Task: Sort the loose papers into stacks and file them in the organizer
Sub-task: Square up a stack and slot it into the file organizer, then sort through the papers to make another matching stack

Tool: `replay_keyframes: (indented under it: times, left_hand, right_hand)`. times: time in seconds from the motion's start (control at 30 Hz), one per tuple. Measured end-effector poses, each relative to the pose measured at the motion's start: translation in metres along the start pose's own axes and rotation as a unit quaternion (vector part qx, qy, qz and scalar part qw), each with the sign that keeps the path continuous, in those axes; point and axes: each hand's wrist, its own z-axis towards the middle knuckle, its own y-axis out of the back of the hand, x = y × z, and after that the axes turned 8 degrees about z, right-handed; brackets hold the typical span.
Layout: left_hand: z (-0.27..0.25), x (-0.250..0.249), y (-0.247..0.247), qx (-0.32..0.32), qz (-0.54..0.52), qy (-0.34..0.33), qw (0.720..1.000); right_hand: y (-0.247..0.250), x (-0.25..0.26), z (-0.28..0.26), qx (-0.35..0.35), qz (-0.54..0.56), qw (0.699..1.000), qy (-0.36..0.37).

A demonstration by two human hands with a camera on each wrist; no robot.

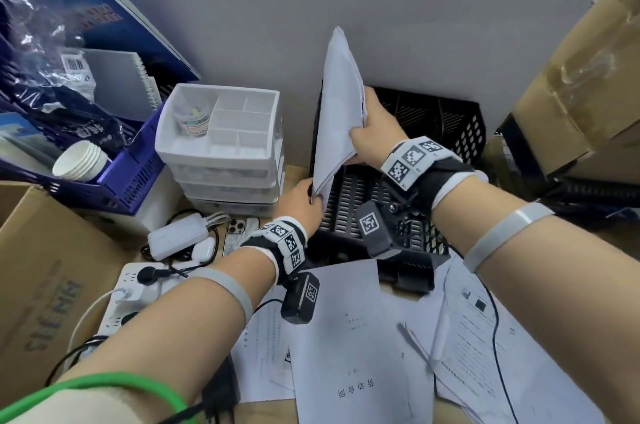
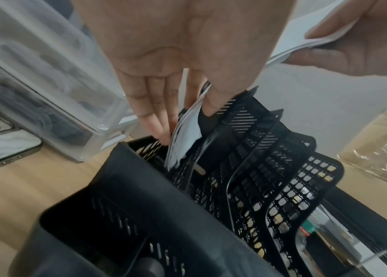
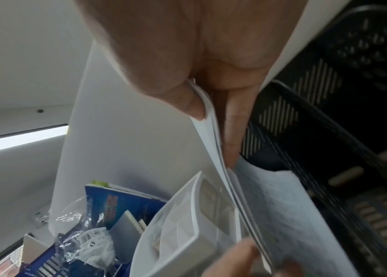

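A thin stack of white papers (image 1: 337, 105) stands nearly upright over the left slot of the black mesh organizer (image 1: 433, 119), against the wall. My right hand (image 1: 363, 119) grips its right edge, thumb in front and fingers behind (image 3: 235, 131). My left hand (image 1: 313, 197) pinches the stack's lower corner (image 2: 185, 135) just above the organizer's dividers (image 2: 258, 168). Several loose printed sheets (image 1: 346, 337) lie spread on the table in front of the organizer.
A white drawer unit (image 1: 221, 133) stands left of the organizer, with a blue basket (image 1: 131, 174) of clutter beyond it. A phone (image 1: 239, 229), power bank (image 1: 178, 238) and power strip (image 1: 131, 292) lie near my left arm. Cardboard boxes (image 1: 45, 268) (image 1: 571, 77) flank both sides.
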Motion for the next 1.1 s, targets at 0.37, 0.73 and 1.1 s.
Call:
replay_keyframes:
  times: [0.37, 0.73, 1.1]
  left_hand:
    - [0.021, 0.017, -0.021, 0.049, -0.002, 0.026, 0.998]
    - [-0.025, 0.073, -0.026, 0.148, -0.056, 0.129, 0.979]
    - [-0.07, 0.187, -0.091, 0.293, -0.046, 0.201, 0.934]
  right_hand:
    - [-0.05, -0.053, 0.017, 0.097, -0.008, 0.995, 0.003]
    - [-0.069, -0.111, -0.028, 0.134, 0.085, 0.984, -0.077]
    - [-0.077, -0.262, -0.203, 0.115, -0.272, 0.869, -0.397]
